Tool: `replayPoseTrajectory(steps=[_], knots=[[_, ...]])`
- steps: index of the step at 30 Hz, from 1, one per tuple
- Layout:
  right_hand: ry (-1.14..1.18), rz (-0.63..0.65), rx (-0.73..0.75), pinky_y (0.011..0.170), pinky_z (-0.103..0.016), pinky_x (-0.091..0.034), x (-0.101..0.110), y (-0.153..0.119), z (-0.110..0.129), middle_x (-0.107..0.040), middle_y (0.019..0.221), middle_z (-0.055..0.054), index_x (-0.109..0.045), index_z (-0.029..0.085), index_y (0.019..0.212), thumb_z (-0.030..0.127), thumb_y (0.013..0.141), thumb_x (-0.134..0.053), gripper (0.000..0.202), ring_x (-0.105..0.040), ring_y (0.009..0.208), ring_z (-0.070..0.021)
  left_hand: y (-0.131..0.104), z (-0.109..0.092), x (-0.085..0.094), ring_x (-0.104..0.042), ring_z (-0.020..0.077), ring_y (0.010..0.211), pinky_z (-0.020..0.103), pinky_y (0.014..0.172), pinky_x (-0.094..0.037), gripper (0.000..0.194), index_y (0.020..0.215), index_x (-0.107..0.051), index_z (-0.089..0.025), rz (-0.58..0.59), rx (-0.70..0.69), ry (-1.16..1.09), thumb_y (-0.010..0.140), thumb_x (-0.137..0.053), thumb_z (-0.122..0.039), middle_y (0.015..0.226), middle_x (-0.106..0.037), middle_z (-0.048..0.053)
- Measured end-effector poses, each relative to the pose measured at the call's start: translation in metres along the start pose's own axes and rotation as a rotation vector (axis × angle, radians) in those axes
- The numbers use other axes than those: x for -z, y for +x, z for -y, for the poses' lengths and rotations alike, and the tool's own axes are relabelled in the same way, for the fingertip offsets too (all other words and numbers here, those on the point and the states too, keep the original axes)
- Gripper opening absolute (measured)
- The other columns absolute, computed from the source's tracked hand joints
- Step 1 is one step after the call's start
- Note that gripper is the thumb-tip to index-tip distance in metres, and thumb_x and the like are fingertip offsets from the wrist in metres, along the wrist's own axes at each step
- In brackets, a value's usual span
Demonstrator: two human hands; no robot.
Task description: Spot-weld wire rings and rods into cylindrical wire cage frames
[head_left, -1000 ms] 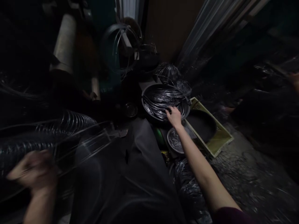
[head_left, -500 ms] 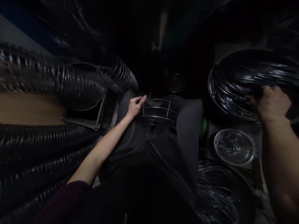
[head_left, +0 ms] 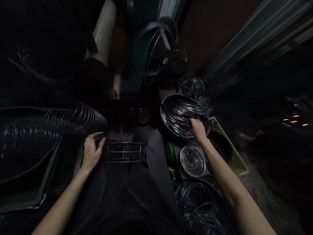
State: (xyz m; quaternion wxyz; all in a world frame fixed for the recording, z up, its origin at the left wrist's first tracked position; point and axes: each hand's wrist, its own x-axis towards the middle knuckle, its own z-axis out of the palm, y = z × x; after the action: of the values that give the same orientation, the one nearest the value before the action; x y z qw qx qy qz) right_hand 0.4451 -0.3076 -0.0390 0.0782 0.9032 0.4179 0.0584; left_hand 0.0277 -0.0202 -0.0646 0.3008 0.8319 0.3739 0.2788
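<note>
On my lap lies a welded wire frame (head_left: 126,152) of curved rails with short crossbars. My left hand (head_left: 93,152) is beside the frame's left end, thumb and fingers apart, holding nothing that I can see. Over to the right, my right hand (head_left: 197,129) reaches into a large round basin (head_left: 162,121) full of bent, shiny metal wires (head_left: 179,112). Its fingers are curled at the wires on the basin's right side; the fingertips are partly hidden in dark blur. Nearer me stands a smaller metal bowl (head_left: 201,163) with short metal pieces (head_left: 190,159) in it.
Wire hoops (head_left: 84,117) hang in a row at left above a green-edged crate (head_left: 46,186). Another container of wire rings (head_left: 198,199) stands at lower right. A yellow crate (head_left: 233,151) is beyond my right forearm. Machine parts (head_left: 104,32) rise ahead.
The view has swung to the right. My left hand has come off the wire frame's left end, its fingers spreading. My right hand stays at the wires in the basin.
</note>
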Motion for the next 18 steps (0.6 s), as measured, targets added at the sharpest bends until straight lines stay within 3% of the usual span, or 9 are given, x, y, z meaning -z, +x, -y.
replayPoseTrajectory(steps=[2, 4, 6, 7, 10, 11, 13, 15, 18], knots=[[0.172, 0.003, -0.033, 0.069, -0.032, -0.038, 0.01, -0.011, 0.015, -0.064, 0.085, -0.015, -0.058, 0.013, 0.095, 0.025, 0.086, -0.042, 0.022, -0.055, 0.078, -0.0236, -0.003, -0.012, 0.012, -0.054, 0.0247, 0.105, 0.041, 0.096, -0.04, 0.036, 0.107, -0.058, -0.016, -0.103, -0.01, 0.025, 0.086, -0.048, -0.044, 0.108, -0.06, 0.01], [0.444, 0.004, -0.076, 0.063, -0.03, -0.037, 0.034, -0.019, 0.041, -0.062, 0.074, -0.009, -0.058, 0.018, 0.091, 0.033, 0.085, -0.045, 0.021, -0.054, 0.066, -0.0201, -0.008, -0.037, 0.018, -0.057, 0.0225, 0.101, 0.038, 0.094, -0.042, 0.031, 0.104, -0.06, -0.017, -0.155, -0.009, -0.026, 0.089, -0.047, -0.04, 0.104, -0.062, 0.008], [0.85, -0.025, -0.137, 0.055, -0.028, -0.036, 0.074, -0.025, 0.075, -0.055, 0.063, -0.001, -0.055, 0.021, 0.088, 0.04, 0.084, -0.049, 0.02, -0.048, 0.055, -0.016, -0.013, -0.075, 0.016, -0.06, 0.0198, 0.098, 0.035, 0.091, -0.045, 0.03, 0.108, -0.06, -0.019, -0.047, -0.05, -0.145, 0.092, -0.042, -0.037, 0.105, -0.063, 0.006], [1.106, -0.018, -0.159, 0.05, -0.026, -0.034, 0.099, -0.027, 0.091, -0.05, 0.059, 0.002, -0.053, 0.022, 0.087, 0.043, 0.083, -0.051, 0.021, -0.043, 0.049, -0.0135, -0.015, -0.097, 0.011, -0.06, 0.0192, 0.1, 0.034, 0.091, -0.046, 0.032, 0.114, -0.058, -0.02, 0.068, -0.11, -0.217, 0.093, -0.04, -0.036, 0.109, -0.063, 0.006], [1.798, 0.027, -0.161, 0.038, -0.02, -0.024, 0.182, -0.031, 0.132, -0.033, 0.052, 0.009, -0.048, 0.024, 0.081, 0.042, 0.08, -0.059, 0.021, -0.024, 0.038, -0.0074, -0.017, -0.159, -0.014, -0.048, 0.024, 0.122, 0.041, 0.104, -0.037, 0.048, 0.134, -0.043, -0.018, 0.339, -0.454, -0.347, 0.092, -0.042, -0.042, 0.131, -0.053, 0.013], [1.934, 0.023, -0.138, 0.037, -0.019, -0.023, 0.207, -0.032, 0.141, -0.03, 0.052, 0.009, -0.047, 0.023, 0.077, 0.039, 0.081, -0.06, 0.021, -0.022, 0.038, -0.0065, -0.017, -0.175, -0.022, -0.045, 0.0256, 0.126, 0.044, 0.107, -0.032, 0.053, 0.136, -0.04, -0.017, 0.383, -0.533, -0.36, 0.091, -0.045, -0.043, 0.134, -0.05, 0.015], [2.069, -0.005, -0.091, 0.036, -0.018, -0.026, 0.243, -0.033, 0.154, -0.031, 0.052, 0.008, -0.048, 0.022, 0.073, 0.035, 0.083, -0.06, 0.019, -0.024, 0.037, -0.0056, -0.018, -0.193, -0.028, -0.053, 0.0233, 0.115, 0.043, 0.103, -0.035, 0.047, 0.133, -0.044, -0.017, 0.446, -0.615, -0.433, 0.093, -0.041, -0.041, 0.124, -0.058, 0.014], [2.075, -0.016, -0.069, 0.039, -0.017, -0.033, 0.254, -0.034, 0.163, -0.038, 0.053, 0.006, -0.053, 0.023, 0.077, 0.037, 0.086, -0.056, 0.017, -0.034, 0.039, -0.0062, -0.017, -0.199, -0.02, -0.061, 0.0159, 0.085, 0.032, 0.086, -0.045, 0.039, 0.123, -0.054, -0.017, 0.511, -0.562, -0.544, 0.096, -0.034, -0.036, 0.1, -0.065, 0.009], [1.952, 0.071, -0.049, 0.048, -0.022, -0.044, 0.228, -0.043, 0.18, -0.054, 0.061, 0.001, -0.061, 0.022, 0.086, 0.051, 0.088, -0.047, 0.032, -0.052, 0.052, -0.0109, -0.007, -0.2, 0.008, -0.048, 0.0083, 0.054, 0.02, 0.059, -0.042, 0.038, 0.111, -0.06, -0.014, 0.561, -0.273, -0.734, 0.095, -0.036, -0.039, 0.067, -0.057, 0.001]])
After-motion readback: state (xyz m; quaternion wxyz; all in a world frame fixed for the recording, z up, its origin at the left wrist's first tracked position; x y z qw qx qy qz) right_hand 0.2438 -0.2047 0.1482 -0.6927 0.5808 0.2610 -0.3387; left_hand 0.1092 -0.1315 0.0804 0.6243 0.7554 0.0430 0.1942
